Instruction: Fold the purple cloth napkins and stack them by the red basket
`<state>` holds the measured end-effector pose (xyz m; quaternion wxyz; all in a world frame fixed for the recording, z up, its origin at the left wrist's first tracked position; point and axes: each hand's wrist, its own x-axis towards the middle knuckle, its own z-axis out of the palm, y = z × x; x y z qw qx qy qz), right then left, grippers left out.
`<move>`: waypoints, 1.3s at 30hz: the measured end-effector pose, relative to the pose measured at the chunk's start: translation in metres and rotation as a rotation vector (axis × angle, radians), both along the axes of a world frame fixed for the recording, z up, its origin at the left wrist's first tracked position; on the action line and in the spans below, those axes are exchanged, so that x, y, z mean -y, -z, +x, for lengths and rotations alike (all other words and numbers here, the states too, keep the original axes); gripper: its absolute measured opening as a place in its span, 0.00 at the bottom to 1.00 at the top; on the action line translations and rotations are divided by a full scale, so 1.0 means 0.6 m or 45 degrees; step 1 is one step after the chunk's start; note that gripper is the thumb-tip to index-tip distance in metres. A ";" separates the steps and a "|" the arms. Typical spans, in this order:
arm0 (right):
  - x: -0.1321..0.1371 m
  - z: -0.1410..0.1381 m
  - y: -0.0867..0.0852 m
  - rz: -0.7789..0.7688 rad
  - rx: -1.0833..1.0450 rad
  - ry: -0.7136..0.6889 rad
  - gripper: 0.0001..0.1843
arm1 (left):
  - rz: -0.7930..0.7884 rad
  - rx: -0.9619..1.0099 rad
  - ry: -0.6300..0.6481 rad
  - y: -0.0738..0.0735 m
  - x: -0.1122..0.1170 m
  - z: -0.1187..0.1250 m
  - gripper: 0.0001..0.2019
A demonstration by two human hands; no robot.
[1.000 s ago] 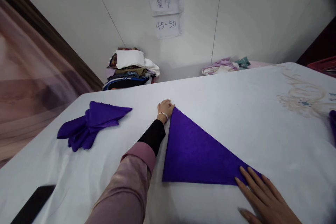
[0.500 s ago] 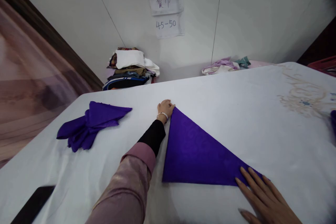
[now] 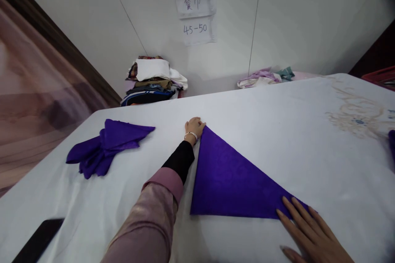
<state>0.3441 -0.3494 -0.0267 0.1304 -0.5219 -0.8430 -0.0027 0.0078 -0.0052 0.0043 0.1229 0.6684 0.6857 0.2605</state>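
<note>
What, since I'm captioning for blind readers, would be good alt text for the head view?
A triangular purple cloth lies on a white tablecloth, the person's left hand at its far corner, right hand spread at its right corner. A bunched purple cloth lies to the left, with a dark flat object nearer the viewer.
</note>
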 end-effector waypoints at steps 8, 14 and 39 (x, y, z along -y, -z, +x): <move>-0.001 -0.003 -0.002 0.050 0.018 -0.014 0.34 | -0.004 0.037 -0.037 -0.002 -0.001 0.002 0.09; -0.003 -0.005 -0.008 0.055 0.048 -0.016 0.34 | -0.077 0.102 -0.038 -0.014 -0.008 -0.010 0.12; -0.004 -0.015 -0.022 0.130 0.089 0.000 0.33 | -0.267 -0.452 0.447 -0.016 0.127 0.035 0.38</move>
